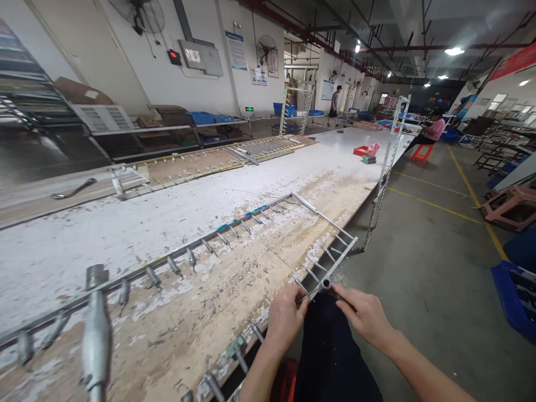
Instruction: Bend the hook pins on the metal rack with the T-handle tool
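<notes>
A long metal rack frame (190, 245) with several short coated pegs ending in bent wire tips lies across the worn table and reaches past its right edge. At its near rail, my left hand (287, 312) is closed in a pinch around a thin metal peg. My right hand (366, 314) is closed, fingers pressed against a round metal tube (325, 285) whose hollow end faces me. The tube sits at the rail, between my two hands. How far it extends is hidden by my fingers. A thick grey handle-like bar (96, 335) crosses the frame at the left.
Another peg rack (201, 162) lies along the table's far side, near a wrench-like metal tool (73, 188). An upright rack (385, 173) leans at the table's right edge. Further off are a red tray (363, 151), a seated person (433, 127) and a blue crate (515, 298) on the floor.
</notes>
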`<state>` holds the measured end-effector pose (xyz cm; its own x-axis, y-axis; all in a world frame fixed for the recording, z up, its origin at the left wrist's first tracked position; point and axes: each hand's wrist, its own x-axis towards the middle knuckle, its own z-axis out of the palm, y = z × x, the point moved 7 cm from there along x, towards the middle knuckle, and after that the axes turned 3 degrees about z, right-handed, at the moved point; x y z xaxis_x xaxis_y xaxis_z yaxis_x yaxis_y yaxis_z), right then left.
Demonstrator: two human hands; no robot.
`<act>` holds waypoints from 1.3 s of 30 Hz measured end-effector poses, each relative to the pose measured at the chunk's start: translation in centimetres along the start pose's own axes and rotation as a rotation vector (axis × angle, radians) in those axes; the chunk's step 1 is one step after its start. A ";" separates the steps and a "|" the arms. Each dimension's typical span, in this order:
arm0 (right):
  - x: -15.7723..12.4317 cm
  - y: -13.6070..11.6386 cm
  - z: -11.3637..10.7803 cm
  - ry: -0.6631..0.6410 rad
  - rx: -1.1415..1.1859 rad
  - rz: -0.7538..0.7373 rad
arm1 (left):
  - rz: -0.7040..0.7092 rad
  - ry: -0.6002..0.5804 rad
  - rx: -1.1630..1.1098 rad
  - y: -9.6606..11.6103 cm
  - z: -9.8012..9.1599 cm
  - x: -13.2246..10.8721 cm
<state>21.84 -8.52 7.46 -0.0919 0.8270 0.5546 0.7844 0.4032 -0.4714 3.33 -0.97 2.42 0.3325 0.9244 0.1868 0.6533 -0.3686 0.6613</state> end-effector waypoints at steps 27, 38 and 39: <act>-0.1 -1.2 -0.1 0.062 0.071 -0.021 | 0.070 -0.025 -0.005 0.3 0.2 -0.1; -0.4 -2.6 0.1 0.044 0.046 -0.108 | 0.063 -0.062 0.011 0.2 0.5 -0.2; -0.4 -2.4 0.2 0.036 0.042 -0.096 | 0.064 -0.065 0.028 0.2 0.6 -0.2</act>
<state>19.86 -9.79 8.23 -0.1430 0.7692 0.6228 0.7463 0.4971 -0.4427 3.77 -1.27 2.08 0.4167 0.8911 0.1796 0.6482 -0.4298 0.6286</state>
